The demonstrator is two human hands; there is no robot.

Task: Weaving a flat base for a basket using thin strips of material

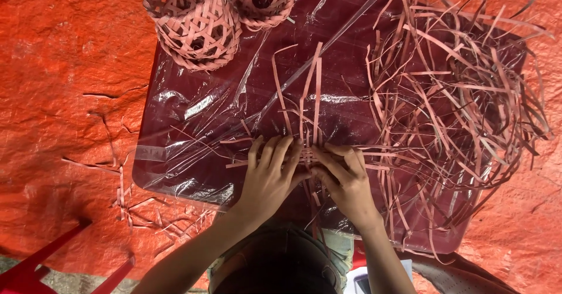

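Where both hands, left hand (270,174) and right hand (344,180), press the crossed strips (309,118), fingers hide the weave.

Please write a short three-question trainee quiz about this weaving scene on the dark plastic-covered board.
1. True or false: both hands, left hand and right hand, press on the crossed pinkish flat weaving strips.
2. How many finished pinkish open-weave baskets sit at the far edge of the dark plastic-covered board? A one, B two, C four.
3. On which side of the board does the loose pile of pinkish strips lie?

Key: 1 true; 2 B; 3 the person's right.
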